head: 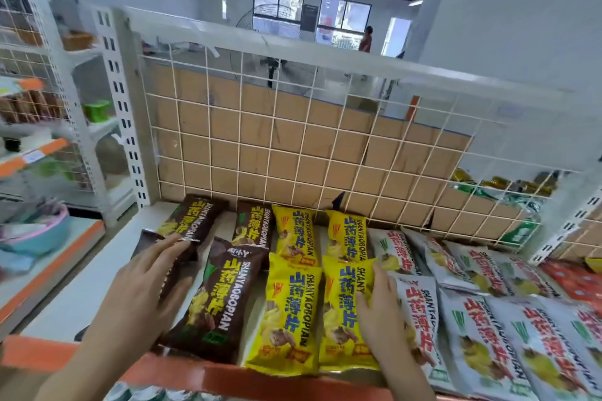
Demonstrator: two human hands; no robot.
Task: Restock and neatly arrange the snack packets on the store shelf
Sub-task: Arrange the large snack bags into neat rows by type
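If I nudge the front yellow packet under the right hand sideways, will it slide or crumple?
Front yellow packet looks puffy and glossy, so it probably slides easily, feels light and dents. The right hand lies flat on it; white packets crowd that side, so expect overlap.

snack packets (290, 309) in rows on shelf (228, 378)

The brown packets (213, 296) at nine o'clock carry yellow lettering and small green marks. At six o'clock the yellow packets (286, 309) bear blue lettering with orange-red accents. Toward three o'clock the white packets (482, 345) show red lettering, green strokes and yellow chip pictures. Red-orange packets (576, 283) lie farther right. The shelf (49, 355) has an orange front edge; behind, a white wire grid (293, 127) of squares covers tan cardboard (228, 127).
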